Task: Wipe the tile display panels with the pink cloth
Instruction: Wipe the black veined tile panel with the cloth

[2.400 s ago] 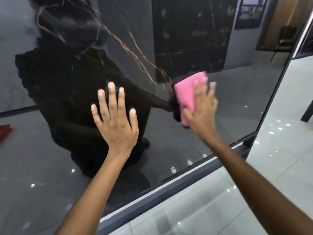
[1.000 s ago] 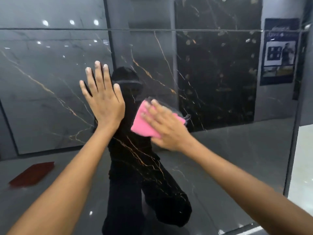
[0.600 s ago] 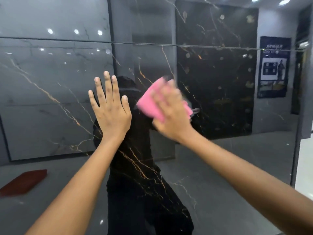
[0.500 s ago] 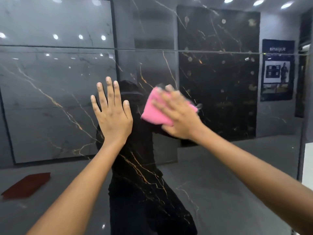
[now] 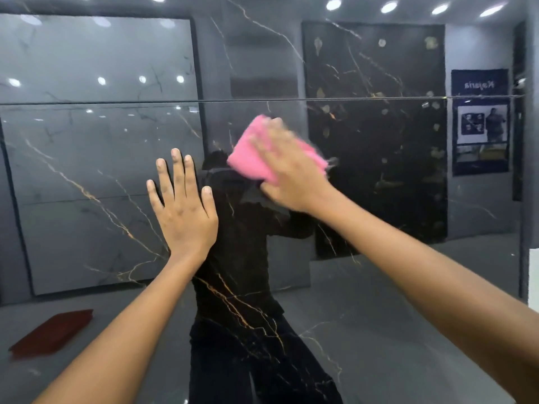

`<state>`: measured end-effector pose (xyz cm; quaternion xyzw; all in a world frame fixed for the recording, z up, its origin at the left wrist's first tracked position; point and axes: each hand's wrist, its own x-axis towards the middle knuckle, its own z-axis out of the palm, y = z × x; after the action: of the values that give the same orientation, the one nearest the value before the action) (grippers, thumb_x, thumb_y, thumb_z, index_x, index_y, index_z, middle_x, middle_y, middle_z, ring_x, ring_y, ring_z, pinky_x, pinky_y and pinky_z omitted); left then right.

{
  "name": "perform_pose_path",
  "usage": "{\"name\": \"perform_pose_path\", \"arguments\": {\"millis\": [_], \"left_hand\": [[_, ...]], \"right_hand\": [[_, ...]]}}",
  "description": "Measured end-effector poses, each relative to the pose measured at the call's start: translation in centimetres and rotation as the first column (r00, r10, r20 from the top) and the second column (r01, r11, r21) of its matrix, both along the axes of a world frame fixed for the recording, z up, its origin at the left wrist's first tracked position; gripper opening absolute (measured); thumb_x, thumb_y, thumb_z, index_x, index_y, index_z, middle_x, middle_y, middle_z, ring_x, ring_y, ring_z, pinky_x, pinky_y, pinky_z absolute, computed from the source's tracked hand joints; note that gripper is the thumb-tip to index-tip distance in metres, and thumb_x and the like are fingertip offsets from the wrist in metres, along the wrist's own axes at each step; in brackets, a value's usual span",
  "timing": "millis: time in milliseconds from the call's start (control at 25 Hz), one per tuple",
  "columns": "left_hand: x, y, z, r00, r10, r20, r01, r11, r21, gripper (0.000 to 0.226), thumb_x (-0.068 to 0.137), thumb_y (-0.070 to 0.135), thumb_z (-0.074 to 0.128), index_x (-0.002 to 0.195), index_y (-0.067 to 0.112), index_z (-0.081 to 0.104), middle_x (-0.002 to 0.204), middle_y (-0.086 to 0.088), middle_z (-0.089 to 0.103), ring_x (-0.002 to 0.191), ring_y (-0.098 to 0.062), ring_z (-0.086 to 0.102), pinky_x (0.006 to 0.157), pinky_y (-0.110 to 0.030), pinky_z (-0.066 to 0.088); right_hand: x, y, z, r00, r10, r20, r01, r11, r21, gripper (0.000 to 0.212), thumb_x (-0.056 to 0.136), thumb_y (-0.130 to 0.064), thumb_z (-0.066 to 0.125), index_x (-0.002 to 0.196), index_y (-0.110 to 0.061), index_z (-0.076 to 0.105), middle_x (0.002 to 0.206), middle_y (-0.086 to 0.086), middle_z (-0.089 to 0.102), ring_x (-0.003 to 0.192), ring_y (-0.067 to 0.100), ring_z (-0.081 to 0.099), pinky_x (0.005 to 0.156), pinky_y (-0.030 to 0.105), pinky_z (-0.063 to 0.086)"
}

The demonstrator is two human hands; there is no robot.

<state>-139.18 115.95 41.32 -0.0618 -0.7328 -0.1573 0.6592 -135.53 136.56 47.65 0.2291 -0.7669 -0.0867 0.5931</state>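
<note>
Up against the glossy tile panel [image 5: 87,170], the left hand [image 5: 183,211] lies flat, fingers spread; beside it, the blurred right hand [image 5: 291,170] apparently presses the pink cloth [image 5: 250,158] flat.

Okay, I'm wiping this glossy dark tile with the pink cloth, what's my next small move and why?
Probably sweep the cloth on up toward the thin seam just above it. Your right hand presses the cloth flat on the tile just under that line, while your left hand rests open beside it, bracing. The strip below the seam looks not yet covered.
</note>
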Motion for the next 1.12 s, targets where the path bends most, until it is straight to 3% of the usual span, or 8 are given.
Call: {"name": "perform_pose_path", "arguments": {"millis": [200, 320, 400, 520, 760, 880, 1000, 1120], "left_hand": [[0.1, 0.4, 0.1, 1.0, 0.011, 0.004, -0.011, 1.0, 0.017, 0.061, 0.1, 0.031, 0.027, 0.156, 0.013, 0.012, 0.164, -0.004, 0.005, 0.151, -0.028, 0.002, 0.12, -0.048, 0.0], [0.0, 0.1, 0.3, 1.0, 0.021, 0.014, -0.021, 1.0, 0.01, 0.061, 0.1, 0.031, 0.029, 0.156, 0.013, 0.013, 0.164, -0.005, 0.006, 0.151, -0.028, 0.002, 0.12, -0.049, 0.001], [0.0, 0.0, 0.3, 0.999, 0.029, 0.019, -0.029, 1.0, 0.005, 0.061, 0.1, 0.031, 0.03, 0.156, 0.012, 0.014, 0.164, -0.004, 0.007, 0.151, -0.028, 0.004, 0.12, -0.049, 0.003], [-0.1, 0.1, 0.1, 1.0, 0.02, 0.014, -0.02, 1.0, 0.004, 0.061, 0.1, 0.031, 0.031, 0.155, 0.013, 0.016, 0.164, -0.004, 0.009, 0.15, -0.027, 0.005, 0.12, -0.048, 0.002], [1.1, 2.0, 0.5, 0.995, -0.091, -0.048, 0.097, 0.988, 0.121, 0.06, 0.096, 0.023, 0.036, 0.153, 0.016, 0.022, 0.163, -0.005, 0.012, 0.15, -0.026, 0.005, 0.12, -0.043, -0.005], [1.1, 5.7, -1.0, 0.996, -0.09, -0.022, 0.091, 0.993, 0.07, 0.059, 0.098, 0.027, 0.033, 0.155, 0.017, 0.02, 0.163, -0.003, 0.011, 0.15, -0.026, 0.005, 0.121, -0.043, -0.003], [0.3, 6.4, -1.6, 0.999, -0.007, 0.041, 0.006, 1.0, 0.025, 0.059, 0.1, 0.032, 0.028, 0.156, 0.019, 0.015, 0.164, -0.001, 0.007, 0.151, -0.027, 0.003, 0.12, -0.048, 0.004], [0.1, 6.2, -1.8, 0.998, 0.006, 0.056, -0.007, 1.0, 0.024, 0.059, 0.101, 0.032, 0.028, 0.157, 0.02, 0.012, 0.164, -0.001, 0.003, 0.151, -0.027, 0.0, 0.121, -0.047, 0.001]], "right_hand": [[2.5, 7.6, 5.4, 0.987, 0.003, 0.16, 0.156, 0.192, -0.969, 0.077, 0.087, -0.02, 0.049, 0.152, 0.0, 0.012, 0.156, 0.029, 0.005, 0.144, 0.044, 0.008, 0.118, 0.044, 0.013], [1.9, -0.8, 5.5, 0.993, 0.016, 0.12, 0.079, 0.664, -0.743, 0.089, 0.077, -0.014, 0.054, 0.15, 0.007, 0.009, 0.154, 0.033, 0.009, 0.142, 0.044, 0.015, 0.118, 0.04, 0.014], [1.3, -5.9, 2.7, 0.986, 0.027, 0.166, -0.009, 0.994, -0.111, 0.086, 0.077, -0.015, 0.055, 0.152, 0.001, 0.015, 0.156, 0.031, 0.008, 0.145, 0.045, 0.008, 0.119, 0.045, 0.007], [0.8, -1.8, 4.1, 0.994, -0.029, 0.106, 0.014, 0.99, 0.14, 0.08, 0.075, -0.023, 0.051, 0.151, -0.012, 0.028, 0.158, 0.021, 0.018, 0.146, 0.039, 0.014, 0.118, 0.047, 0.015], [1.5, 11.0, 4.1, 0.997, -0.062, 0.041, 0.069, 0.557, -0.828, 0.073, 0.08, -0.031, 0.046, 0.15, -0.016, 0.031, 0.154, 0.015, 0.027, 0.14, 0.031, 0.028, 0.111, 0.047, 0.028], [0.0, 7.9, -4.5, 0.999, 0.018, -0.045, -0.029, 0.967, -0.254, 0.078, 0.07, -0.033, 0.045, 0.145, -0.011, 0.038, 0.147, 0.023, 0.038, 0.136, 0.037, 0.034, 0.101, 0.047, 0.036], [-0.5, 9.5, -7.2, 1.0, -0.006, -0.008, 0.009, 0.932, 0.361, 0.074, 0.07, -0.034, 0.055, 0.141, -0.015, 0.047, 0.147, 0.018, 0.042, 0.138, 0.037, 0.036, 0.1, 0.044, 0.035], [0.1, 13.8, 1.0, 0.995, -0.009, -0.095, -0.02, 0.956, -0.294, 0.075, 0.067, -0.033, 0.053, 0.138, -0.01, 0.046, 0.145, 0.028, 0.039, 0.136, 0.046, 0.034, 0.103, 0.054, 0.037]]}}
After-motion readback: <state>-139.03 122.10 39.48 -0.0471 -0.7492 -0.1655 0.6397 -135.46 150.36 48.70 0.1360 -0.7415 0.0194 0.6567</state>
